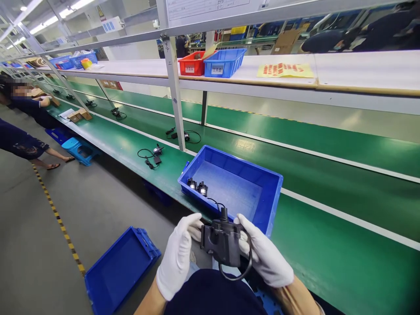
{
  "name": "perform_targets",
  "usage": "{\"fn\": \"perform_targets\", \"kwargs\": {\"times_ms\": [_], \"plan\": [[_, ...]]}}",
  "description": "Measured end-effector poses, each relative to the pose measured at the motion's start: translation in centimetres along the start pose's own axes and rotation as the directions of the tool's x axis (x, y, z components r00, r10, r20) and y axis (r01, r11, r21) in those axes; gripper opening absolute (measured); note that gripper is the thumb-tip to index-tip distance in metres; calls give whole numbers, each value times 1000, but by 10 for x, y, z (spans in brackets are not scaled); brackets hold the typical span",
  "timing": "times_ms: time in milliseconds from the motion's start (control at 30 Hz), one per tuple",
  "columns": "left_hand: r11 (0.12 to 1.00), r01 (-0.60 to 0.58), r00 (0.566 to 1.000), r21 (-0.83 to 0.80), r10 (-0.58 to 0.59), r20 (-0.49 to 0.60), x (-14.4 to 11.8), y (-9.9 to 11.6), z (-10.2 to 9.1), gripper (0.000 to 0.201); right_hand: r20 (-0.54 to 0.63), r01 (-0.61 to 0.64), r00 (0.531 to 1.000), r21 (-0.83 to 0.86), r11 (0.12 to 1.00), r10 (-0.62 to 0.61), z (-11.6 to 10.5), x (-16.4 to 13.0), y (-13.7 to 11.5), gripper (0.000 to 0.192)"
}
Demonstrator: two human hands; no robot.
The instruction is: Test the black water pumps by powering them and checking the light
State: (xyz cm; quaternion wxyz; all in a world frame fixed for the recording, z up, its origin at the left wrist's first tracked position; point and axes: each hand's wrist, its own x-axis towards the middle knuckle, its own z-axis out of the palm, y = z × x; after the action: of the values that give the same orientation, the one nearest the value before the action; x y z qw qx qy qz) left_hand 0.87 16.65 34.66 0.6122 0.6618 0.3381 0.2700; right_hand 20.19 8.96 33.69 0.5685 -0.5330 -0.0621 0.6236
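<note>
Both my hands wear white gloves and hold one small black pump-like part (221, 240) close to my body. My left hand (179, 256) grips its left side and my right hand (264, 256) grips its right side. A black cable (238, 273) loops down from the part under my right hand. Just beyond, a blue plastic bin (272, 192) sits on the green bench, with two small black round parts (197, 186) in its near-left corner.
The green conveyor bench (328, 249) runs left to right, with several black cabled parts (152, 155) laid along it. Another blue bin (118, 267) lies on the floor at left. Red (192, 65) and blue (225, 61) bins stand on the upper shelf. Co-workers sit far left (22, 109).
</note>
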Motion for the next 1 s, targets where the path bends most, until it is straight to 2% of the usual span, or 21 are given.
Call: {"fn": "perform_targets", "kwargs": {"times_ms": [67,133,200,267,333,400,500,567,633,700,767,800,867,933,1000], "plan": [[997,8,997,75,-14,77,-2,4,0,54,-4,54,999,-87,995,-55,7,-2,-2,67],[995,50,989,84,-61,136,-1,6,1,61,-16,135,990,-225,965,-142,14,-7,-4,64],[995,101,980,-12,-97,172,2,3,3,58,10,218,973,-362,906,-230,20,-13,-5,62],[958,165,974,-236,-121,193,6,-7,7,47,71,259,965,-432,864,-254,26,-20,-7,61],[817,241,968,-524,-165,189,10,-21,14,40,140,274,962,-435,858,-236,31,-28,-9,58],[584,331,943,-741,-216,252,13,-36,21,45,214,294,950,-377,878,-226,35,-35,-11,55],[278,498,865,-821,-218,451,13,-52,29,48,266,299,939,-314,901,-219,37,-44,-8,58],[179,519,846,-835,-243,474,11,-61,31,42,246,242,955,-340,909,-162,37,-49,-3,59],[147,477,859,-866,-284,425,8,-68,32,43,230,196,966,-369,908,-115,36,-53,2,59],[132,451,865,-882,-308,396,6,-75,32,50,238,181,967,-388,904,-92,33,-54,7,58],[142,469,860,-872,-298,414,6,-76,31,53,259,211,960,-406,889,-110,29,-52,11,57],[196,474,865,-858,-287,412,7,-74,29,53,265,229,956,-417,880,-123,27,-50,12,56],[379,448,892,-810,-259,371,11,-66,24,55,264,271,950,-442,855,-165,22,-45,14,53],[558,353,935,-751,-225,273,15,-51,18,57,227,289,954,-513,809,-196,22,-39,14,42],[710,223,974,-668,-181,134,14,-34,13,53,118,240,969,-637,732,-215,27,-35,13,21]]}}
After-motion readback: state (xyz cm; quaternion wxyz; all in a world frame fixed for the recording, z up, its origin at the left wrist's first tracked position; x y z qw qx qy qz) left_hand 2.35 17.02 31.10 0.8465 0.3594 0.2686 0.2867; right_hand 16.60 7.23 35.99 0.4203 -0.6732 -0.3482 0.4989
